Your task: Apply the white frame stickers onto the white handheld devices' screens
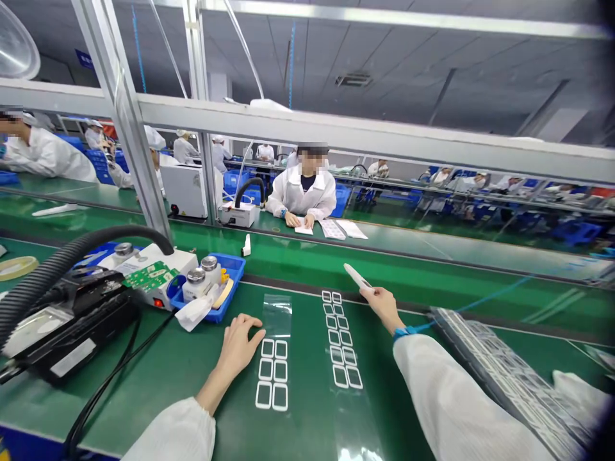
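Observation:
My left hand (239, 344) rests by the left edge of a clear film strip (277, 307), its fingers loosely bent and apart, with nothing visible in them. Several white rounded frame-shaped pieces (264, 395) sit in two columns on the lower part of that strip. To the right lies a second strip with more white frames (339, 376), also paired in columns. My right hand (383, 307), with a blue wrist strap (405, 331), is closed around the near end of a slim white plastic piece (356, 276) held past the upper end of the second strip.
At left stand a blue tray (234, 307) with metal-capped bottles, a white box (185, 259), a green circuit board (150, 276) and a black hose (72, 253). A long stack of film sheets (514, 378) lies at right. A co-worker (303, 189) sits opposite, beyond the green belt.

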The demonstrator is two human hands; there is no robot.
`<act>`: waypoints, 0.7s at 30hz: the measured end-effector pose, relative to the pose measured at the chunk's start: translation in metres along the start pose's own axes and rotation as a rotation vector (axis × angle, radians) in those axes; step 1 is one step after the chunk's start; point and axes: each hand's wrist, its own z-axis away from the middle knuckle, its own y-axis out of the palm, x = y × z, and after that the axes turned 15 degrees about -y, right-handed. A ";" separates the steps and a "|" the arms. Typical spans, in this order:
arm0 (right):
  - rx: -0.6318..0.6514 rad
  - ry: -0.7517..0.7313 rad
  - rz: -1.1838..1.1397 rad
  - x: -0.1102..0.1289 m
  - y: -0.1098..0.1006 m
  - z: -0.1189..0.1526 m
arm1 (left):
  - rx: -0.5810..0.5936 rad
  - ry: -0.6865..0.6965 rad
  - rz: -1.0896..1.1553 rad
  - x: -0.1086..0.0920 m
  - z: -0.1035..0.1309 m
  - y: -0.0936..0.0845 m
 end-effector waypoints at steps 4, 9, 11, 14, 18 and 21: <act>-0.049 0.044 0.043 0.001 0.014 -0.049 | 0.001 0.015 -0.020 -0.003 0.001 0.003; -0.139 -0.104 -0.011 -0.003 0.019 -0.039 | 0.031 0.041 0.015 0.000 -0.002 0.004; -0.164 -0.221 -0.045 0.000 0.016 -0.012 | 0.129 0.041 0.171 -0.004 -0.004 0.007; -0.137 -0.434 -0.091 0.014 0.014 0.046 | 0.371 -0.050 0.565 -0.025 -0.006 0.011; -0.109 -0.758 -0.095 0.044 0.019 0.110 | 0.604 -0.141 0.716 -0.067 -0.003 0.019; -0.168 -0.858 -0.117 0.056 0.025 0.125 | 0.701 -0.127 0.774 -0.085 0.001 0.027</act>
